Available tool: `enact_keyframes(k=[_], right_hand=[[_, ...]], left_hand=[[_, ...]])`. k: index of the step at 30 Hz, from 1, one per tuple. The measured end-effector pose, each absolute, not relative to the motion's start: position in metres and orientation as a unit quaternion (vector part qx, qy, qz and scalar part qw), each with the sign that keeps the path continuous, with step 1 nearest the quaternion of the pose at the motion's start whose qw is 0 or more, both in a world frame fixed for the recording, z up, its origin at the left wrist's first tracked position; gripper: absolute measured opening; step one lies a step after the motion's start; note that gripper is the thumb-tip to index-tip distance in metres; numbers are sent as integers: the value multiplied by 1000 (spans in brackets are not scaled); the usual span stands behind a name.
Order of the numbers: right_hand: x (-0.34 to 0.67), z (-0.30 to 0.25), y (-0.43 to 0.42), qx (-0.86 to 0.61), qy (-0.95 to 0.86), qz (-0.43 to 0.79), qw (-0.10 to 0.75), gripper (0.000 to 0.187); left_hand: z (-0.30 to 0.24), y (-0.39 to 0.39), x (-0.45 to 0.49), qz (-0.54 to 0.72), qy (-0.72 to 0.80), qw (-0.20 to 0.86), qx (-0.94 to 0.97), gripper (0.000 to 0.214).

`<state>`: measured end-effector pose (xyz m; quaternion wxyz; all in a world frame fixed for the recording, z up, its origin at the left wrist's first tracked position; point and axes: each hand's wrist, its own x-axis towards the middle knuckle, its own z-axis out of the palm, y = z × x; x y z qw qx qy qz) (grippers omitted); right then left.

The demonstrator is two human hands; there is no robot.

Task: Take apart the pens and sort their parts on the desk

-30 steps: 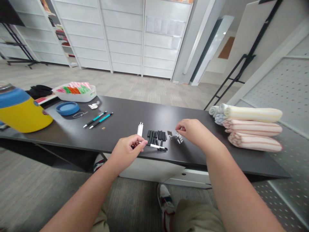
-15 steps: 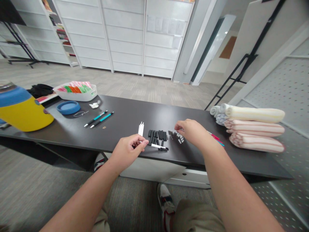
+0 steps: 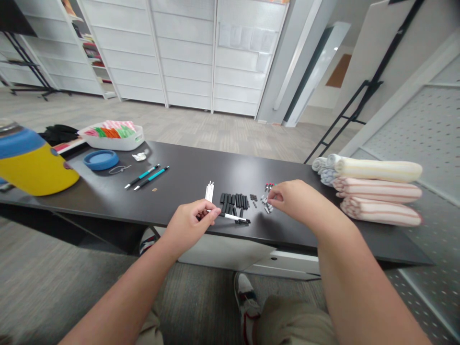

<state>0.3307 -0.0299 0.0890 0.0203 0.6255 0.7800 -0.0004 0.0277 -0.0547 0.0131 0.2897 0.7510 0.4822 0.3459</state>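
Our left grip is clenched around the back end of a white pen, thumb and fingers pinching it so that the barrel and its black tip lie low along the near edge of the dark surface, pointing right; our right grip hovers just to the right of it, fingertips drawn together over a scatter of small silvery parts (we cannot tell whether one of them is actually pinched); between the two grips lies a row of short black sleeves, side by side and touching, with a few tiny dark bits just beside them and a bundle of thin white tubes at their left; some red-tipped pieces peek out just behind our right fingers; further left lie two teal pens, parallel and near each other, then a blue lid, a white tray of coloured items and a large yellow and blue container at the far left; at the right end of the surface, rolled striped towels are stacked together.
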Motion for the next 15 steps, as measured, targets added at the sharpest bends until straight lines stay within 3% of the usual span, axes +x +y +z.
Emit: enact_keyframes(k=[7, 15], right_hand=[[323, 77, -29, 631, 770, -21, 93, 16], [322, 73, -26, 647, 756, -21, 96, 16]], left_hand=[[13, -56, 28, 347, 481, 294, 749, 25], [15, -57, 27, 344, 484, 291, 750, 25]])
